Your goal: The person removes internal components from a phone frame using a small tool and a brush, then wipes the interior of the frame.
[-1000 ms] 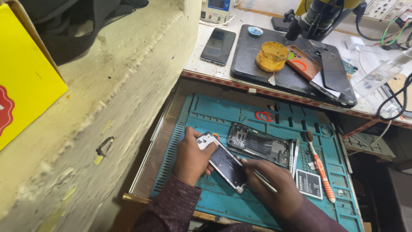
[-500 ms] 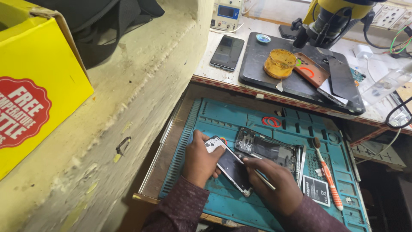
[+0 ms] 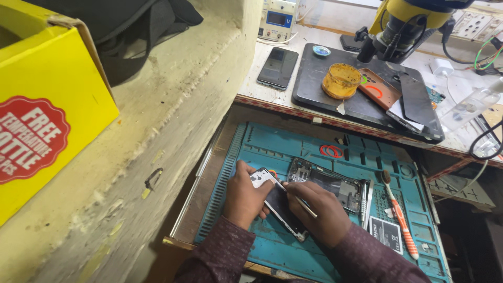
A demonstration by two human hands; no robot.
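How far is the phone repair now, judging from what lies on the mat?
Done: the opened phone frame lies bare on the teal mat, and the battery lies apart. In hand: the left hand steadies a phone panel while the right hand works a thin tool on it. Left: the parts are not yet joined.

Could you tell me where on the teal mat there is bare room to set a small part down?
The teal mat is bare along its far left, between its ribbed left edge and the red rings, and at the near middle below the hands. It is crowded around the left hand, right hand, opened phone frame and, to the right, orange brush and battery.
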